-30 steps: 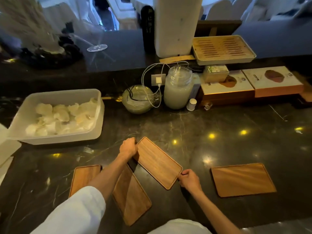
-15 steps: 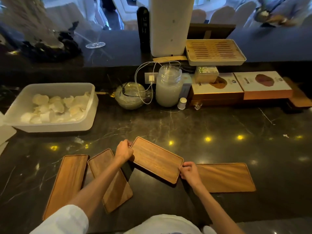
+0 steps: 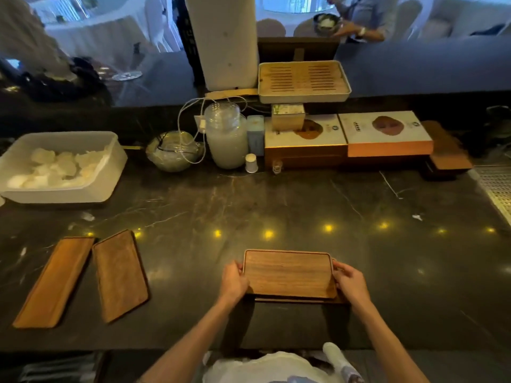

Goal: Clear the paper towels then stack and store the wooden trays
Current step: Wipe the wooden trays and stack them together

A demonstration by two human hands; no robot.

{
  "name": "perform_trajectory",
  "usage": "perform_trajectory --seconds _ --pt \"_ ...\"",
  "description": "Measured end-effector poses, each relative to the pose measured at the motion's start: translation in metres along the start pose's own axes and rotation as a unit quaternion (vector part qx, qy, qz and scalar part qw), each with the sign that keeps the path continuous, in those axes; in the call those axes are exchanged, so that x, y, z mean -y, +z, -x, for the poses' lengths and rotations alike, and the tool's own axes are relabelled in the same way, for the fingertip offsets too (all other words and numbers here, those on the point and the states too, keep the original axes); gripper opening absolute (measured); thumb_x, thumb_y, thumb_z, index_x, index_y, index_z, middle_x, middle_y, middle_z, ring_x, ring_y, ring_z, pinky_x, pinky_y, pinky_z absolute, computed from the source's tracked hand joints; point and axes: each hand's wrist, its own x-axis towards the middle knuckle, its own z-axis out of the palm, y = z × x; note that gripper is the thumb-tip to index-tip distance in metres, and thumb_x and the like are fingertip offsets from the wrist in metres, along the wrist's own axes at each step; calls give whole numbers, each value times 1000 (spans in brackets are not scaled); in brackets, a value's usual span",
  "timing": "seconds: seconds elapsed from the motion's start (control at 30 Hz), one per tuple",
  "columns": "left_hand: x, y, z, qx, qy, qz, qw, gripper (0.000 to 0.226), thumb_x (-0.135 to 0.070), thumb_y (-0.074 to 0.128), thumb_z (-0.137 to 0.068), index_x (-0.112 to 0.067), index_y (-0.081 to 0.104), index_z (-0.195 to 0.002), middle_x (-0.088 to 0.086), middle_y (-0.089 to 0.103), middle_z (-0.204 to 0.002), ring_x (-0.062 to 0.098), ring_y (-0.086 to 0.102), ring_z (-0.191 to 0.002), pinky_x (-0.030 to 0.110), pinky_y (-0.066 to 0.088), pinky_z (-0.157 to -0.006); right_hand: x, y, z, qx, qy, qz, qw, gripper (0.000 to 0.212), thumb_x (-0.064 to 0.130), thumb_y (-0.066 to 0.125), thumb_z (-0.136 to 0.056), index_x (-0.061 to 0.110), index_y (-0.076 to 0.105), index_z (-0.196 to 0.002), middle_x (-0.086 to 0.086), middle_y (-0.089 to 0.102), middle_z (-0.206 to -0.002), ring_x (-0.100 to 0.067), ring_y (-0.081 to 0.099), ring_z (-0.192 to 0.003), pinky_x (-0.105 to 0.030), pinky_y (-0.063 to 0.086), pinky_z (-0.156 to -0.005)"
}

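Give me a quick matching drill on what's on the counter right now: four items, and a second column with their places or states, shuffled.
Items:
1. held tray
2. two loose trays
3. white bin
4. slatted tray

Places or states:
A. on the raised back ledge
B. far left, holding white crumpled pieces
C. gripped at both short ends by left hand and right hand, over another tray
D. lying flat side by side at near left

Pairs: 1-C, 2-D, 3-B, 4-A
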Motion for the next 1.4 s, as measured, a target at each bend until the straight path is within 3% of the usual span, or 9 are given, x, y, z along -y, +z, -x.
perform_trajectory --seconds 0.1,0.2,0.37,0.6,0.73,0.97,1.1,1.27,1.4 --pt "1 11 9 -22 -8 -21 1000 19 -5 64 -82 -16 49 -86 -2 49 -92 8 49 -76 17 38 -58 1 -8 2 15 -34 14 999 34 8 51 -95 14 62 -127 -7 64 -120 -20 60 -101 -35 53 -82" --pt "2 16 14 -22 -2 -15 1000 26 -9 68 -81 -22 46 -80 -4 48 -92 6 50 -75 18 41 -58 -1 -12 5 20 -59 38 997 34 12 50 -98 12 59 -130 -9 66 -117 -16 59 -92 -36 54 -81" --pt "2 28 18 -20 24 -40 999 20 -15 67 -84 -21 48 -87 -5 46 -96 14 54 -89 26 47 -74 -7 -22 6 15 -69 70 995 36 10 46 -99 10 56 -133 -10 67 -114 -16 60 -87 -39 54 -82" --pt "6 32 17 -47 15 -54 997 13 -16 64 -86 -13 56 -96 4 54 -102 17 57 -92 32 53 -81 -6 -27 8 34 -73 94 992 35 13 48 -98 13 59 -131 -10 69 -118 -23 64 -103 -46 54 -92" --pt "7 36 20 -48 -15 -67 996 14 -15 59 -89 -8 61 -101 9 63 -105 16 57 -90 28 48 -73 -6 -27 12 35 -72 101 992 32 13 48 -97 13 63 -125 -8 70 -116 -22 64 -106 -46 54 -93" --pt "7 30 20 -25 -2 -68 997 9 -21 66 -87 -20 58 -83 -1 65 -87 13 64 -81 15 42 -55 -3 -23 16 28 -57 132 989 32 13 49 -97 13 63 -125 -7 69 -116 -16 61 -99 -36 55 -88" --pt "6 18 12 12 -18 -119 993 16 -30 58 -90 -17 63 -98 3 67 -102 16 62 -86 31 52 -73 5 -18 19 23 -39 137 990 35 14 48 -98 12 56 -132 -8 66 -118 -14 58 -93 -27 51 -77" --pt "19 -28 0 1 -11 -139 990 28 -26 48 -93 -17 63 -115 7 67 -118 27 61 -112 37 48 -91 28 -3 32 -50 -35 126 990 38 21 51 -97 13 53 -134 -11 63 -126 -25 60 -112 -36 50 -92" --pt "50 -93 -15 -14 -24 -103 994 30 -23 47 -94 -16 62 -118 8 67 -118 28 60 -112 40 48 -93 55 41 49 -57 -78 146 984 37 17 50 -96 17 55 -132 -8 63 -126 -22 60 -112 -43 52 -97"
